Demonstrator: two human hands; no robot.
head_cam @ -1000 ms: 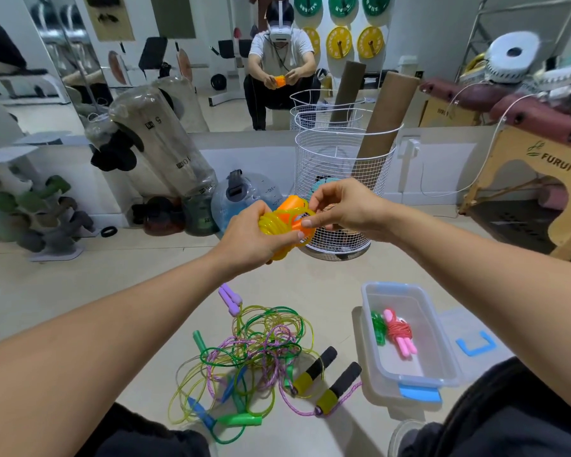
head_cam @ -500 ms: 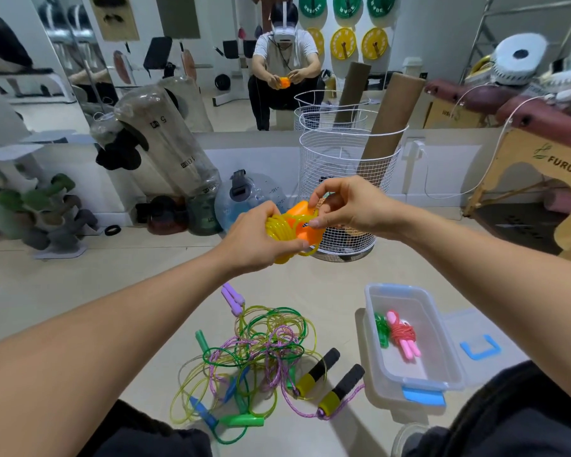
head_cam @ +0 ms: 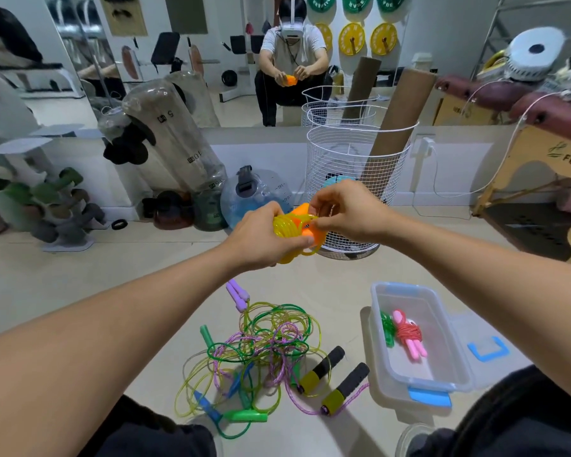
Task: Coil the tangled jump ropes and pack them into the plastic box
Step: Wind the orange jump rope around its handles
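The left hand point(head_cam: 261, 237) gripped a coiled yellow plastic jump rope with orange handles point(head_cam: 294, 225); the right hand point(head_cam: 346, 209) pinched its cord above a clear plastic box point(head_cam: 455, 361)

pale beige smooth floor point(head_cam: 327, 278), tangled heap of coloured plastic jump ropes point(head_cam: 261, 351), clear plastic box with blue latches point(head_cam: 455, 367), white wire basket point(head_cam: 353, 179)

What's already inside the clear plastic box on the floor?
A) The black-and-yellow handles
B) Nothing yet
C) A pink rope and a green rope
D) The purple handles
C: the plastic box holds a coiled pink rope beside a green rope.
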